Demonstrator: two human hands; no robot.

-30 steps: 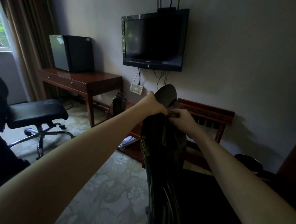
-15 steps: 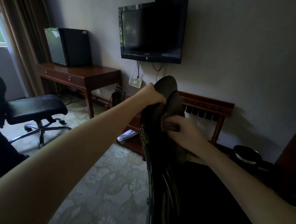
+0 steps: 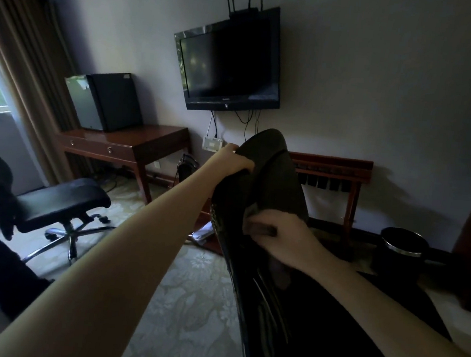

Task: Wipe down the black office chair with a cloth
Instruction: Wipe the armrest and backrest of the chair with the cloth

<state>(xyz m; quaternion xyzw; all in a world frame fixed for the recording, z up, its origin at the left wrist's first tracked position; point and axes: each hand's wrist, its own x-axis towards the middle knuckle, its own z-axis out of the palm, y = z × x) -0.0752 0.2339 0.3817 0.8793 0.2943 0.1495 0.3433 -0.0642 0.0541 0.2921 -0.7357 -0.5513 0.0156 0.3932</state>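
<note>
A round black bin (image 3: 400, 246) with a metal rim stands on the floor at the right, by the wall; its inside is too dark to tell what it holds. A black mini fridge (image 3: 106, 102) sits on the wooden counter (image 3: 134, 140) at the left, its door closed. The small mark on the lower bezel of the wall television (image 3: 228, 62) and the pale sticker on top of the fridge are too small to read.

The black office chair (image 3: 257, 324) is in the near centre, its backrest seen edge-on. Its long axis runs from the lower foreground up and away, the rounded top pointing toward the wall beneath the television. The left grip (image 3: 231, 160) is curled round the upper left edge of the backrest. The right grip (image 3: 286, 240), blurred, is lower on the backrest, fingers bunched round a dark cloth (image 3: 253, 217) and holding it against the chair's surface.

A second office chair (image 3: 62, 204) stands well apart at the left, on the patterned carpet
</note>
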